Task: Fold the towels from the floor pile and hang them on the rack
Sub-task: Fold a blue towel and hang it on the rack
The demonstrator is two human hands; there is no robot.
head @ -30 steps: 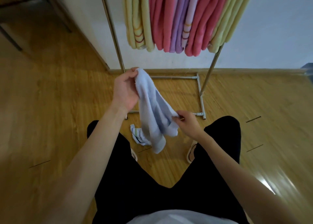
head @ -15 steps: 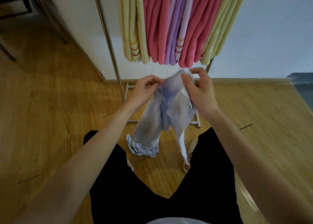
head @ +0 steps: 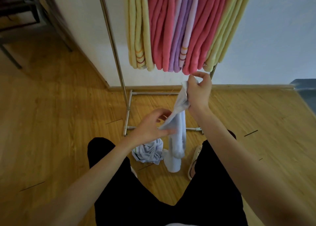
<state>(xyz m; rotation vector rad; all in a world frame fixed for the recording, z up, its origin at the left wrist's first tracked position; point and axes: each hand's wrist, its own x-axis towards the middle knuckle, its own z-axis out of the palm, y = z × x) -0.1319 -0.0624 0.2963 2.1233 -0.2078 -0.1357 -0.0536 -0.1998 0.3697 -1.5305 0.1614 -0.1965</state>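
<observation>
Wood floor (head: 51,123) fills the room, and a white wall stands behind a metal rack (head: 119,68). Yellow, pink and purple towels (head: 184,29) hang folded on the rack, packed side by side.

The right hand (head: 199,92) is up high, just under the hanging towels. Its thumb and fingers pinch the top corner of a light blue towel (head: 177,135). From that pinch the blue towel hangs straight down in a long, thin, bunched shape. So its long way runs up and down, from the right fingers toward the floor. Its bottom end is near a slipper (head: 195,162) and looks like it reaches the floor, but I cannot tell if it touches.

The left hand (head: 152,124) is lower, beside the middle of the towel, on its left side. Its fingers are spread and a little bent. The thumb and fingertips touch a loose edge of the cloth that pokes out to the left. The hold looks light, and I cannot tell if it really grips.

The left hand is the one nearer the hanging edge, so I think it needs to slide along that edge to find the next corner. Then the towel can be spread flat and folded.

Below the left fingers, one more crumpled blue towel (head: 148,151) lies on the floor between the person's legs.

I see no words or labels anywhere. Some hanging towels have thin stripes near their ends.
</observation>
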